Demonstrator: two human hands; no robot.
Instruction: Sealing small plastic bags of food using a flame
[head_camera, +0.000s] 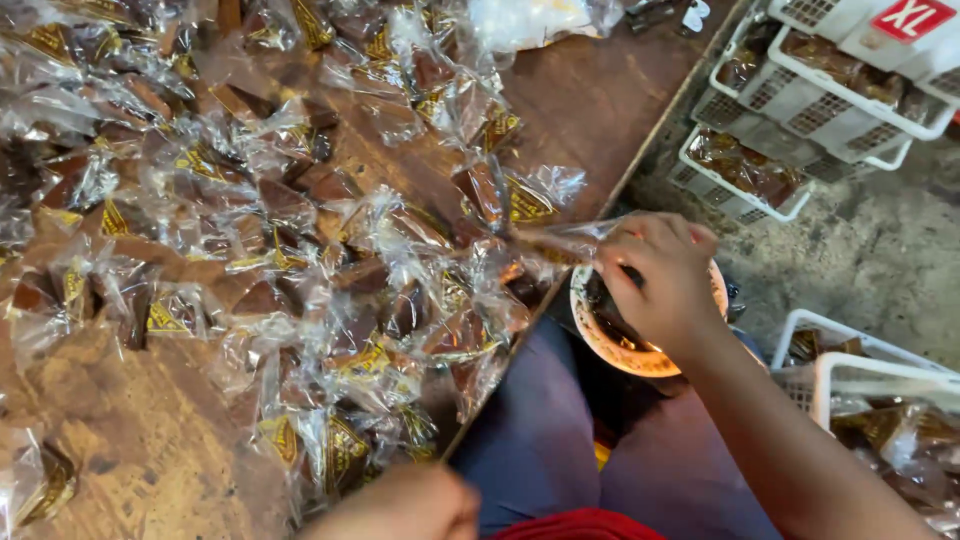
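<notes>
Rough wooden tabletop (600, 90) fills most of the view, buried under a heap of clear plastic packets (300, 200) with brown sweets and yellow-printed labels inside. Beyond the table's right edge, on a grey concrete floor, stand white plastic baskets (810, 100) stacked with more filled packets, and another white basket (860, 380) sits by the person's right side.

The right hand (660, 285) is just off the table's near right edge, over a small round orange-rimmed bowl (625, 350) that rests on the lap. Its fingers are curled closed, pinching the end of one packet (560, 240) whose body stretches back toward the table edge and touches the heap there. What the fingertips do at the packet's mouth is hidden by the hand itself. The left hand (405, 505) shows only as a blur at the bottom edge, near the table's near edge; I cannot tell whether it is open or closed, and it appears to hold nothing.

Several risks stand out. The bowl balances on the lap rather than on a firm surface, so a shift of the knee or a press from the hand could tip it and spill its dark contents onto the clothes. Packets overhang the table's right edge, and a tug on the held one could drag neighbours off onto the floor. Thin plastic pulled taut may also tear.
</notes>
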